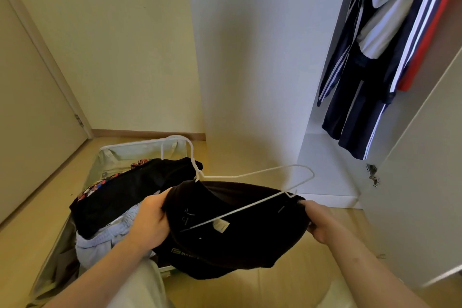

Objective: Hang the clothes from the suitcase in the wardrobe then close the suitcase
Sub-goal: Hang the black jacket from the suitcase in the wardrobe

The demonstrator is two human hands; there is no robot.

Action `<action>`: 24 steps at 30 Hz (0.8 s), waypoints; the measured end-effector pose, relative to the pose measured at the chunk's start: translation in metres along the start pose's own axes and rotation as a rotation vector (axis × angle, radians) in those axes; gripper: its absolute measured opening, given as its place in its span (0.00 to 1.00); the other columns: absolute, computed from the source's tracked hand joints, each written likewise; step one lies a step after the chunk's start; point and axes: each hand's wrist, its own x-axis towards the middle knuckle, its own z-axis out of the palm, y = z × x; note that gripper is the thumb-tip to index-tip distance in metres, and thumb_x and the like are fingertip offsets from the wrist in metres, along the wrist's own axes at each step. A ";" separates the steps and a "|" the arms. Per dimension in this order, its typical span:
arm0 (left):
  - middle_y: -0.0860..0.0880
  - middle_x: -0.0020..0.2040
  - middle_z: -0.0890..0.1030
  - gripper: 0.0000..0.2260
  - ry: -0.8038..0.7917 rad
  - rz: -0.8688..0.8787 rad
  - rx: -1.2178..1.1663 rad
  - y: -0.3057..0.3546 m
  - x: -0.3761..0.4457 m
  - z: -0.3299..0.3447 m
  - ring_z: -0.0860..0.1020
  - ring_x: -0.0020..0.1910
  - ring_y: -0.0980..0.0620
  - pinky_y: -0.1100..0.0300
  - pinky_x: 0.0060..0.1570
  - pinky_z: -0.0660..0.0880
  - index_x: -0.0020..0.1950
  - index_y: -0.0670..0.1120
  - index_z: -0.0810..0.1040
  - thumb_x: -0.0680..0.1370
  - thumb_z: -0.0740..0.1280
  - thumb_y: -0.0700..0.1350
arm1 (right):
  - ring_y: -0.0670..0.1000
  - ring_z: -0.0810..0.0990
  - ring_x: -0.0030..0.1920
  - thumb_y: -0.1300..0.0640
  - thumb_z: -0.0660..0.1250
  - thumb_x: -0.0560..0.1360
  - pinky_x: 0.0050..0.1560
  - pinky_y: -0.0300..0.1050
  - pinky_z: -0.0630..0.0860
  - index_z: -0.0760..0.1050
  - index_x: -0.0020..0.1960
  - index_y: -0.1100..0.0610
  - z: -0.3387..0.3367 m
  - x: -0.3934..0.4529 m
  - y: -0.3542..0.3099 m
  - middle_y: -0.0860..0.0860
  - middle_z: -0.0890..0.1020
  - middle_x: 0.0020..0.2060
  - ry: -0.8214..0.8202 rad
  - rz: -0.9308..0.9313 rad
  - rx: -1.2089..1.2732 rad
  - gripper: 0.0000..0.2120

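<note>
- Floor (270, 155) of pale wood lies bare between the suitcase (110, 152) at 9 o'clock and the wardrobe (325, 157) at 2 o'clock; the wardrobe's door (420, 182) stands open at 3 o'clock, its edge close beside the right hand.
- Left hand (147, 220) is closed on the left side of a black shirt (237, 240); right hand (322, 222) pinches the shirt's right edge.
- Shirt hangs at centre, just over the suitcase's near corner, neck opening spread, a small pale label showing inside.
- White wire hanger (252, 175) sits partly inside the neck, its hook toward 11 o'clock, its right shoulder outside the cloth.
- Suitcase lies open, holding a black garment (120, 197), a patterned piece (92, 187) and pale blue cloth (105, 237).
- Wardrobe holds dark striped clothes (355, 97), white and red ones beside them.
</note>
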 end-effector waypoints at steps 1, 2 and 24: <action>0.53 0.40 0.84 0.11 -0.001 0.015 -0.032 0.003 -0.001 -0.001 0.82 0.41 0.52 0.56 0.43 0.78 0.53 0.46 0.83 0.76 0.64 0.46 | 0.52 0.77 0.40 0.60 0.66 0.79 0.35 0.42 0.73 0.78 0.53 0.61 0.002 -0.001 0.000 0.55 0.81 0.42 -0.006 0.000 -0.003 0.06; 0.51 0.39 0.84 0.12 -0.020 0.026 -0.020 0.002 -0.001 -0.002 0.83 0.40 0.50 0.54 0.42 0.78 0.51 0.44 0.83 0.76 0.63 0.47 | 0.51 0.76 0.38 0.60 0.67 0.78 0.33 0.42 0.71 0.78 0.52 0.61 0.002 0.000 -0.001 0.55 0.80 0.41 0.001 -0.006 0.008 0.05; 0.51 0.47 0.82 0.14 -0.287 -0.082 0.840 -0.026 0.008 0.033 0.81 0.49 0.48 0.51 0.45 0.76 0.54 0.54 0.78 0.82 0.54 0.54 | 0.48 0.71 0.27 0.62 0.62 0.81 0.22 0.36 0.65 0.77 0.50 0.63 0.045 -0.099 -0.015 0.54 0.76 0.33 -0.480 -0.419 0.186 0.06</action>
